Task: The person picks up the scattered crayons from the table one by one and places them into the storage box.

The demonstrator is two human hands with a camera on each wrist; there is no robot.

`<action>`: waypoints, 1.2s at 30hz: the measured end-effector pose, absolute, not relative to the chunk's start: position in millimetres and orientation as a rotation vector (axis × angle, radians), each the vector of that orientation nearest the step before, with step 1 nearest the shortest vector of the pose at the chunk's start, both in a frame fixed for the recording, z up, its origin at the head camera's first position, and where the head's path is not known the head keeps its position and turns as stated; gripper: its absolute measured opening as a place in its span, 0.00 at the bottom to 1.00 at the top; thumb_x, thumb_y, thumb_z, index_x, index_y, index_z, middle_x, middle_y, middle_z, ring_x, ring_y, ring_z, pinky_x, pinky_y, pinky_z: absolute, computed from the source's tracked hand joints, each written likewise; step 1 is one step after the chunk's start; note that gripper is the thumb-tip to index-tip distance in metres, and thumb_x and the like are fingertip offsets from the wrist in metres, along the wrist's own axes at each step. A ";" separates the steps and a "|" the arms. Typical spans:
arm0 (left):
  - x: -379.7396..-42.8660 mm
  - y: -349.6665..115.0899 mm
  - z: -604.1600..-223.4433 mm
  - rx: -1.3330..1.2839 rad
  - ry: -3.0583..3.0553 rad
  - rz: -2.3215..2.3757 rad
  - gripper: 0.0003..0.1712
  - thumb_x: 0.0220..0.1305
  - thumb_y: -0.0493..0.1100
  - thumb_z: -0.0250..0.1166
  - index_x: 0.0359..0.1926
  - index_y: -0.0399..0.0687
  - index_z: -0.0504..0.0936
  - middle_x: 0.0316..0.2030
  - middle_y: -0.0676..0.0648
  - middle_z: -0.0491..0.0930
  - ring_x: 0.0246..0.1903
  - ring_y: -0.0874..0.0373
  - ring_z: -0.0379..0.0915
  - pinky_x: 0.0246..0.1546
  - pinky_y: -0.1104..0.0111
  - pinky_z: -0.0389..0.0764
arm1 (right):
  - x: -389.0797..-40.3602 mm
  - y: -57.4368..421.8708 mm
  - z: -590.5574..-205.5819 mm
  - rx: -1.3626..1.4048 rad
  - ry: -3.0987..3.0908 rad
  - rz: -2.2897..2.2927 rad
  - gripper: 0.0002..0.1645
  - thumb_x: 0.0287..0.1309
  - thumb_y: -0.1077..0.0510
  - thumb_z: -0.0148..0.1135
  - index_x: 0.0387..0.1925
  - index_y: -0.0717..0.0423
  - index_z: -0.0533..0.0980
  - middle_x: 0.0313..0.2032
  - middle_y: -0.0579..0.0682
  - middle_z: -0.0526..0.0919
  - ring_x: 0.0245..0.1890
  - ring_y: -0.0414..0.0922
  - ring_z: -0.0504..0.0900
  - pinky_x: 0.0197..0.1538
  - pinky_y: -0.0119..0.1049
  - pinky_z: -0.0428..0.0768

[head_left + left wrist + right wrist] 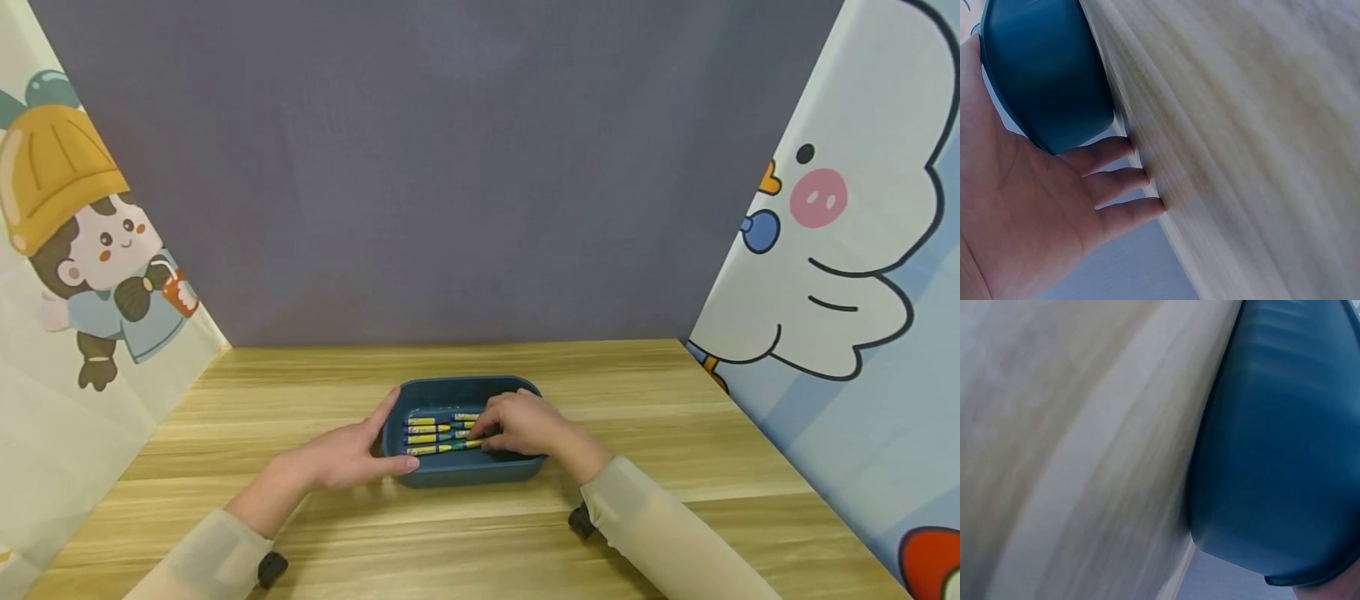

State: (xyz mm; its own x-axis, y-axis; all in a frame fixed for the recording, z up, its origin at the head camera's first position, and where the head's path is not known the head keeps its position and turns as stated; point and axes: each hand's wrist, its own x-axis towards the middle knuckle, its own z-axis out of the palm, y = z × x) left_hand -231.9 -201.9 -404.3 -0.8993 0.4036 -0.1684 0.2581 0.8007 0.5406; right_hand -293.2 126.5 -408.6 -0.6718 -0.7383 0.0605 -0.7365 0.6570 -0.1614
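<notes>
A dark blue-green plastic box [468,475] stands on the table, its long side facing me. Inside lie slim crayons [426,438] in yellow and blue wrappers, set in two columns; the right column shows green tips. My left hand [347,454] is spread around the box's left end, thumb on the front rim. In the left wrist view its three lower fingers [1124,181] stretch straight to the table beside the box. My right hand [521,423] reaches in from the right, thumb and index pinching a crayon [474,444] in the front row. The right wrist view shows only the box's outer wall [1272,456].
The wood-grain table [480,537] extends around the box. A grey panel [450,167] rises behind it, with cartoon-printed sheets [832,275] at both sides. Small black devices [272,570] sit at both sleeve cuffs.
</notes>
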 end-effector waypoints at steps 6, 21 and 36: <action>-232.8 -202.3 -405.7 0.506 2.718 0.758 0.72 0.68 0.78 0.67 0.91 0.60 0.30 0.71 0.31 0.78 0.62 0.45 0.81 0.65 0.43 0.78 | -291.9 124.4 -407.4 -1.254 2.849 -0.250 0.12 0.70 0.47 0.77 0.52 0.32 0.92 0.38 0.34 0.86 0.35 0.31 0.77 0.43 0.35 0.67; -232.6 -202.8 -405.3 0.492 2.706 0.757 0.72 0.68 0.78 0.66 0.91 0.61 0.29 0.70 0.32 0.79 0.61 0.47 0.82 0.64 0.43 0.79 | -291.8 123.6 -408.5 -1.223 2.850 -0.267 0.12 0.69 0.47 0.77 0.52 0.31 0.92 0.39 0.34 0.86 0.39 0.33 0.80 0.48 0.39 0.75; -232.9 -207.2 -399.2 0.522 2.702 0.794 0.72 0.71 0.77 0.65 0.90 0.54 0.27 0.75 0.31 0.74 0.63 0.43 0.83 0.64 0.43 0.80 | -289.6 134.4 -397.1 -1.150 3.020 -0.931 0.15 0.79 0.50 0.66 0.59 0.49 0.88 0.52 0.46 0.89 0.57 0.50 0.83 0.67 0.62 0.74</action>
